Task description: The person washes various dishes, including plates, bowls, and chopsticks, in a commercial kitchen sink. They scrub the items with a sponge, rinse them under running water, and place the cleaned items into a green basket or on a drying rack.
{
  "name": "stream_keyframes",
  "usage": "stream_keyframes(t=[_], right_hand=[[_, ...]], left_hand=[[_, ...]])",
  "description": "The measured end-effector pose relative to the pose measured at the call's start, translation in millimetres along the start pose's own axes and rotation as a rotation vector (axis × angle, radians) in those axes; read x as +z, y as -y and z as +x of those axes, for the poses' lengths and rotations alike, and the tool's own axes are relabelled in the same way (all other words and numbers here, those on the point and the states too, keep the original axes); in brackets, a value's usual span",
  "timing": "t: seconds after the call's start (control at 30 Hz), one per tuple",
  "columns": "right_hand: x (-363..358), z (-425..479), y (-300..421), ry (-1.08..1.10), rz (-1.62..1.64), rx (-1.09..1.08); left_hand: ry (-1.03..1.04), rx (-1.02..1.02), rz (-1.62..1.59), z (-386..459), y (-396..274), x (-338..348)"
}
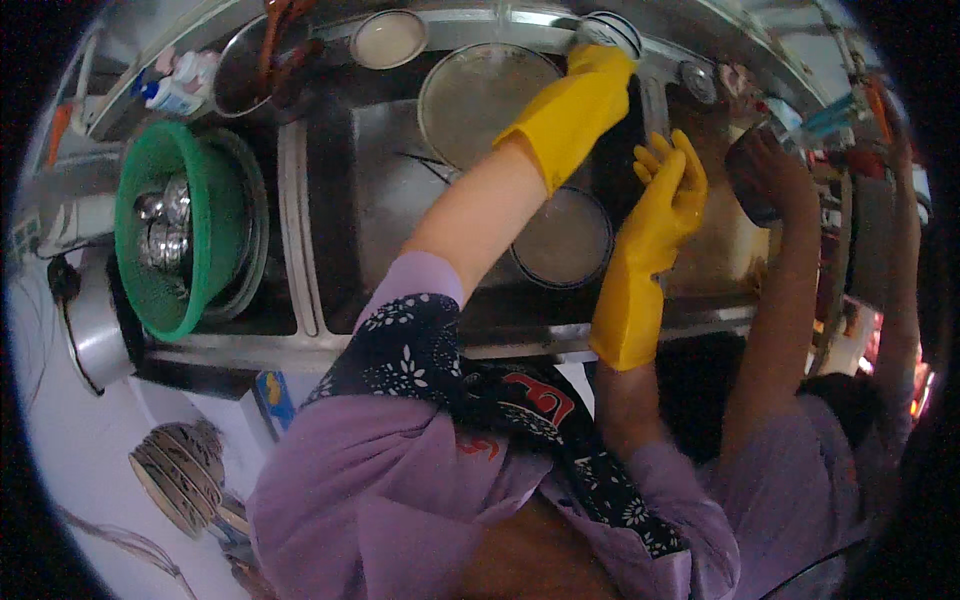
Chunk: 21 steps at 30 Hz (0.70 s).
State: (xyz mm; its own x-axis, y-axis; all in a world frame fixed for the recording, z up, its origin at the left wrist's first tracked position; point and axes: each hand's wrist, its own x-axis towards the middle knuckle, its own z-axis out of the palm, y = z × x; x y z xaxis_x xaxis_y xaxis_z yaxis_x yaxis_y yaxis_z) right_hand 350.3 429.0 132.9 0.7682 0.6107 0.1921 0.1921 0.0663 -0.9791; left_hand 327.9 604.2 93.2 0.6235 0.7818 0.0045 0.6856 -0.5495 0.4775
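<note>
I wear yellow rubber gloves on both hands. My left hand point(600, 71) reaches across to the sink's back ledge and grips a small stack of patterned bowls point(611, 31); its fingertips are partly hidden. Nothing is held in my right hand point(671, 180), raised over the right side of the sink with its fingers apart. Between my arms lies a round dark-rimmed bowl point(564, 240) with cloudy contents. Partly behind my left forearm is a large round basin point(480, 97), which seems to hold water. Thin dark sticks point(424, 159) poke out beside it.
A green plastic basket point(196, 247) with shiny metal bowls stands left of the metal divider point(300, 225). A pale bowl point(388, 39) sits on the back ledge. At right, a co-worker's hand point(784, 169) holds a dark vessel point(742, 176). Stacked bowls point(180, 476) are at lower left.
</note>
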Motion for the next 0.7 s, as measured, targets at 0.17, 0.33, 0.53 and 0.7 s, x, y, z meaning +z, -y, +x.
stream_keyframes(t=[0.17, 0.33, 0.53, 0.7], right_hand=[[14, -14, 13, 0.090, 0.069, 0.003], [85, -1, -16, 0.549, -0.896, 0.102], [142, 36, -123, 1.001, -1.056, 0.063], [145, 41, -132, 1.085, -1.302, 0.121]], left_hand=[[-0.101, -0.052, -0.450, -75, 15, -6], [-0.693, -0.122, -0.127, -146, 111, 25], [0.098, -0.300, 0.050, -107, 155, 24], [0.178, -0.196, 0.086, -108, 174, 26]])
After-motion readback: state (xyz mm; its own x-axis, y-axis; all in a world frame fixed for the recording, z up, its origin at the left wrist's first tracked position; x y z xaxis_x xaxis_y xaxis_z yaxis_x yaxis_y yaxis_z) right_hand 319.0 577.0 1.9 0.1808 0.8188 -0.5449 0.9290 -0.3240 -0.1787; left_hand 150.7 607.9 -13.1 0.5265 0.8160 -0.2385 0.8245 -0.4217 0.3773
